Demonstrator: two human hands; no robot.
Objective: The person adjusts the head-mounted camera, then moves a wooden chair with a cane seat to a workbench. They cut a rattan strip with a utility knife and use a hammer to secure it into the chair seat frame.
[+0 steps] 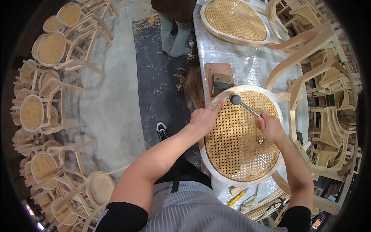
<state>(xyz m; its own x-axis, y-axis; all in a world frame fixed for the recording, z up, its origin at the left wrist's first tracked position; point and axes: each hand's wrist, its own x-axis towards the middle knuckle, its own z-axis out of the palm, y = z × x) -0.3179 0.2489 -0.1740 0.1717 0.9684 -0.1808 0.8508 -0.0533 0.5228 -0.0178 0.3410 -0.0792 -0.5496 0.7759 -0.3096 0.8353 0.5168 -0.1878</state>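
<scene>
An oval woven cane panel (243, 143) is set in a pale wooden chair frame (216, 176) lying on the table. In my right hand (271, 127) is a mallet (247, 107) with a metal shaft and a dark round head. Its head hovers over or touches the cane near the upper left rim. My left hand (205, 120) is closed at that rim, fingertips by the inner edge, close to the mallet head. Whatever small thing those fingers may pinch is hidden.
A second caned chair (235, 19) lies farther up the plastic-covered table (210, 50). Beyond my left hand is a brown board with a dark block (223, 81). A yellow-handled tool (236, 198) lies near me. Another person's legs (174, 36) stand ahead. Chairs (31, 113) line the left.
</scene>
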